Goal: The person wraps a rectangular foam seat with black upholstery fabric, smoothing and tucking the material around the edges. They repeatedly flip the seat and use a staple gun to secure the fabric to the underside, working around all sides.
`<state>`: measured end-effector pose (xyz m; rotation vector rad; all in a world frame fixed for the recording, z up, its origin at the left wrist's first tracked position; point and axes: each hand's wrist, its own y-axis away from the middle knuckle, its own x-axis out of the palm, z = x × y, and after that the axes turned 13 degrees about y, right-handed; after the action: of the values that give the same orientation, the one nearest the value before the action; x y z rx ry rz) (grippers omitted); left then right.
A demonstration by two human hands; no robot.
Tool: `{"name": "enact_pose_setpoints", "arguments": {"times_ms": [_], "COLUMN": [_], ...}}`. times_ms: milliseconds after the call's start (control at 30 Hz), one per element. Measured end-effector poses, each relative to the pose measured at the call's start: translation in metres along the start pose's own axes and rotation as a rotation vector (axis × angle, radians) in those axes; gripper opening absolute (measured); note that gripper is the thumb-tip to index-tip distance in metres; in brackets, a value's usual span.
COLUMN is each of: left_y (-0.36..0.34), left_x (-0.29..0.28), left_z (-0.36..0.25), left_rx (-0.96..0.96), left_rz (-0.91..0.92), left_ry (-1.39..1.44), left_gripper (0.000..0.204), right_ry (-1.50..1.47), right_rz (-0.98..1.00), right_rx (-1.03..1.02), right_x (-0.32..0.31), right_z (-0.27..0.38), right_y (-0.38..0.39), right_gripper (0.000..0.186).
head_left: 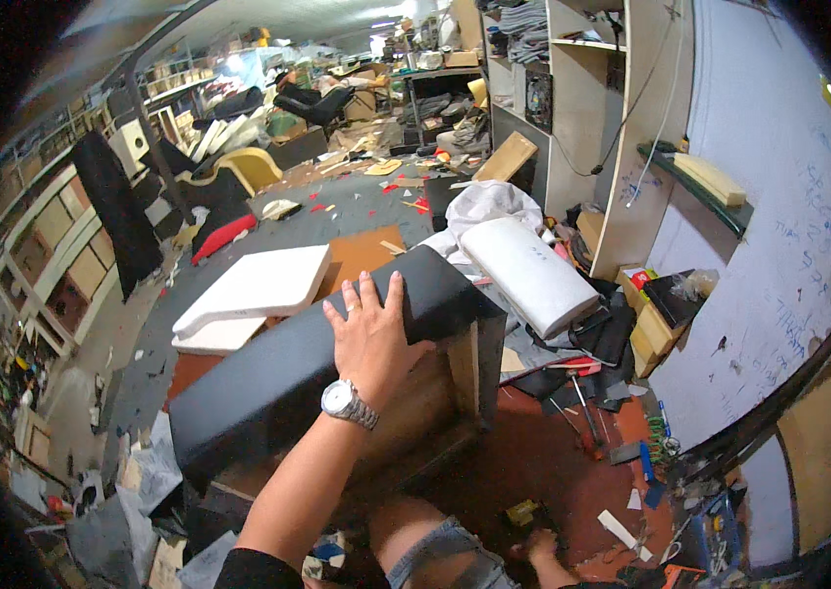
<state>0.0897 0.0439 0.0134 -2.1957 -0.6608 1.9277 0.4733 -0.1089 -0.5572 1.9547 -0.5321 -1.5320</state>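
Note:
My left hand, wearing a wristwatch, lies on a long black padded upholstery piece, its fingers stretched out and spread across the smooth cover. Below the black cover, a bare wooden frame shows on the open side of the piece. Low down, my right hand is beside a small yellow and black object. Its fingers are too small and dim to make out, and whether it touches that object I cannot tell. My knee in denim shorts is close under the frame.
Two white foam pads lie beyond the black piece on the left. A white padded roll rests to its right. Hand tools, scraps and a blue crate litter the right side. Shelving and a wall stand at the right.

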Motion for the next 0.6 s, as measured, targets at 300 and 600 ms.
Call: {"name": "enact_pose_setpoints", "arguments": {"times_ms": [300, 600], "left_y": [0.001, -0.005], "left_x": [0.005, 0.010], "left_z": [0.009, 0.014], "left_rx": [0.070, 0.047], "left_rz": [-0.054, -0.027], "left_ry": [0.003, -0.004], "left_gripper": [0.102, 0.106], "right_ry": [-0.816, -1.532], "right_rz": [-0.219, -0.613], "right_rx": [0.081, -0.616], "right_x": [-0.144, -0.444], "right_z": [0.012, 0.067], "right_y": [0.004, 0.135], "right_gripper": [0.047, 0.019]}}
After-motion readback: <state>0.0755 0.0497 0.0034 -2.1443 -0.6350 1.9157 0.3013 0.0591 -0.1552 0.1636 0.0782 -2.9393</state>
